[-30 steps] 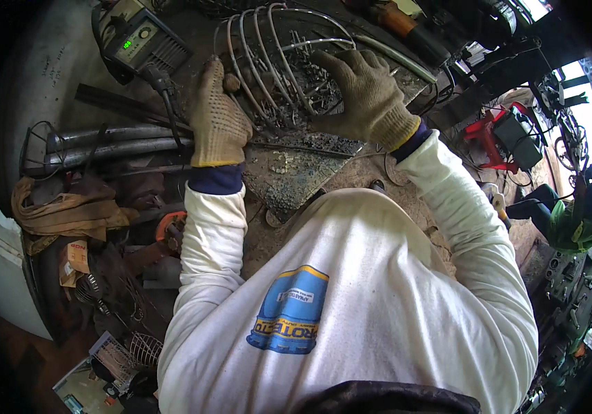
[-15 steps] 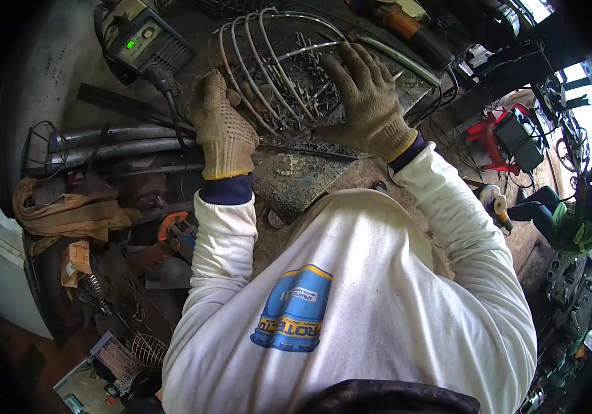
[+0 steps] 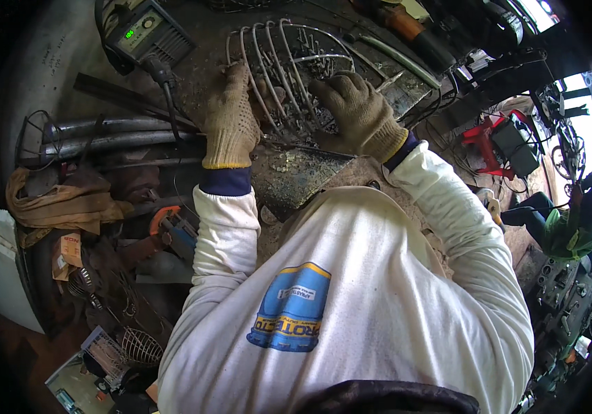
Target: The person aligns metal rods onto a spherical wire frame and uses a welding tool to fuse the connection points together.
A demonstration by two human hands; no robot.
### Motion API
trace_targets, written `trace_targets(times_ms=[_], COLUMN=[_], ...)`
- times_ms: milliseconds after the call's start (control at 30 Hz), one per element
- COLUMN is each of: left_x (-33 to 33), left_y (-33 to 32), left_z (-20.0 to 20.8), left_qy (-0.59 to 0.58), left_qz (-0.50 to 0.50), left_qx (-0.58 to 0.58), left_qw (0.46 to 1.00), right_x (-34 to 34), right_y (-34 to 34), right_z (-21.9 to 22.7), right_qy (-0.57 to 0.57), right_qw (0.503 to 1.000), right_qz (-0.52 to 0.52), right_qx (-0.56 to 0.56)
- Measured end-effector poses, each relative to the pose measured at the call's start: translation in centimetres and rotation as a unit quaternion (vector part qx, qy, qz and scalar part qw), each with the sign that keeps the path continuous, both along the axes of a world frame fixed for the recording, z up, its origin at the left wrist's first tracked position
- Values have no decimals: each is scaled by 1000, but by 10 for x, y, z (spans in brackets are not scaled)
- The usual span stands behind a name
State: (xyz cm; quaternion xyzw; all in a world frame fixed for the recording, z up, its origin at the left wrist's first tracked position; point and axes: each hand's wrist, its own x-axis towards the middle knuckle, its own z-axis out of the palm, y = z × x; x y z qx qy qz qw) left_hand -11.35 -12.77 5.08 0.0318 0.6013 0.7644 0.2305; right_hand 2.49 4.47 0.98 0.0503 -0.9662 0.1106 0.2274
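Observation:
A cage of curved metal rods (image 3: 268, 65), several hoops joined by cross rods, stands on the cluttered bench in front of me. My left hand (image 3: 232, 121), in a dotted knitted work glove, is closed around the cage's left side; some of its fingers are hidden behind the rods. My right hand (image 3: 363, 114), gloved likewise, has its fingers curled in at the cage's right side. They appear closed on a rod there, though the fingertips are partly hidden. Small metal scraps or nails (image 3: 320, 65) lie under and behind the hoops.
A welding machine (image 3: 151, 34) with a lit green display stands back left, its cable plug hanging beside my left hand. Metal pipes (image 3: 113, 145) and a brown cloth (image 3: 61, 203) are at left. An angle grinder (image 3: 406, 27) lies back right. Another person (image 3: 572, 221) sits far right near a red stand (image 3: 489, 141).
My right hand, spread open before, has come down and curled its fingers at the cage. The cage has shifted slightly right and nearer, and my left hand has moved a little right along with it.

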Motion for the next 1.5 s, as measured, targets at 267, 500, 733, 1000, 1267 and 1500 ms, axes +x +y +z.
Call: trace_targets(times_ms=[267,500,733,1000,1267,1500], left_x=[19,17,24,30,39,43], left_y=[-6,7,7,11,19,25], left_z=[-36,-3,-11,2,-1,10], left_qy=[229,-57,-159,-173,-145,-115], left_qz=[-22,69,36,19,38,41], left_qx=[-141,137,272,210,188,199], left_qw=[963,987,948,962,971,972], right_x=[2,10,15,17,15,3], right_y=[21,16,10,-10,-26,-38], right_z=[8,19,-1,11,13,26], right_qy=[46,139,41,99,171,222], right_qw=[997,979,896,723,692,636], right_qz=[54,-115,-25,158,13,-1], right_qx=[9,-95,-441,-665,-702,-739])
